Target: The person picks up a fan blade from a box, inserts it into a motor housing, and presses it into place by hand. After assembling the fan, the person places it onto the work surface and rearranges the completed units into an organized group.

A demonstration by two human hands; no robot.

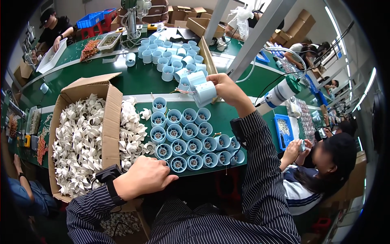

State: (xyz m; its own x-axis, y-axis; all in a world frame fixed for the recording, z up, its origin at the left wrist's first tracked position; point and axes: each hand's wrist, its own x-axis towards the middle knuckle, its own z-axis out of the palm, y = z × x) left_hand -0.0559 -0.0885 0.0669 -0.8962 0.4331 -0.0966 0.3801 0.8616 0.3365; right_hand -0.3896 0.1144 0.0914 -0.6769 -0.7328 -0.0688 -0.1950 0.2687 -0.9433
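My right hand (228, 88) is raised over the far side of the near bench, closed on at least two light-blue cylindrical plastic housings (205, 94) held tilted together, with thin wires trailing on their left. Below it, similar housings (191, 131) stand in rows, open ends up, each showing a round metal part inside. At the front edge my left hand (145, 177) is curled, thumb pointing right; whatever its fingers hold, if anything, is hidden. Just beyond that hand lies a heap of white bladed fan wheels (132, 134), next to the lower-left housings.
A cardboard box (111, 126) full of white fan wheels stands on the left. More light-blue housings (167, 73) are piled on the far bench. A grey metal post (260, 36) slants at upper right. A seated co-worker (325, 162) is close on the right.
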